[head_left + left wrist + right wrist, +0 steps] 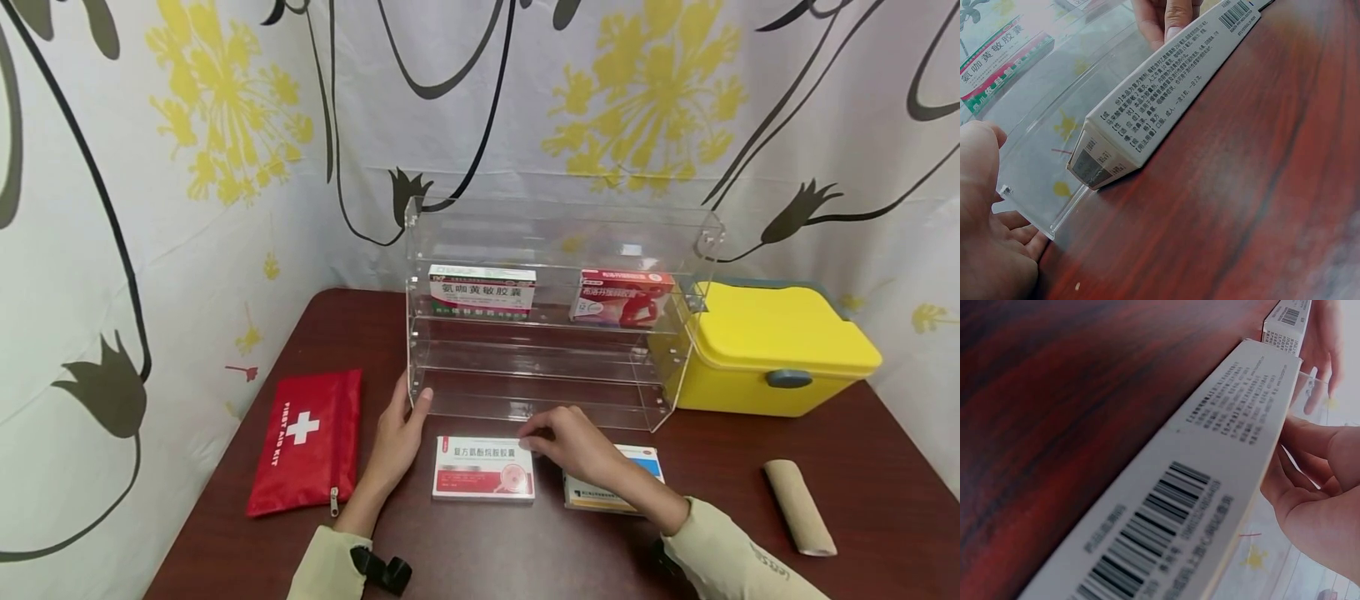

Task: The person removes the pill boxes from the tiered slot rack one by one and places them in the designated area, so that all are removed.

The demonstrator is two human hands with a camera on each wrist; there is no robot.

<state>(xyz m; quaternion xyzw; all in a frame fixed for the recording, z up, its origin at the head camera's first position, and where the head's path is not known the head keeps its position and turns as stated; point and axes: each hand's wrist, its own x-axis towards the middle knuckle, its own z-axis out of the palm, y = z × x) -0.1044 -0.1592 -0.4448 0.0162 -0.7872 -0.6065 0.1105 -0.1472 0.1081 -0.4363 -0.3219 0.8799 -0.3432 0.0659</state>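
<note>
My left hand (pixel 396 435) grips the lower left side panel of a clear acrylic shelf (pixel 528 406), thumb on one side and fingers on the other. A white-and-red medicine box (pixel 483 482) lies flat on the table in front of the shelf. The bent fingers of my right hand (pixel 576 446) pinch its far right corner. Under my right forearm lies a white, blue and yellow medicine box (pixel 592 496), partly hidden. On a shelf tier stand a white-and-green capsule box (pixel 482 293) at left and a red medicine box (pixel 622 298) at right.
A red first aid pouch (pixel 307 446) lies left of my left hand. To the right of the shelf stands a yellow lidded box (pixel 780 342). A beige cylinder (pixel 799 507) lies near the table's right side. Patterned curtains (pixel 480 125) hang behind the table.
</note>
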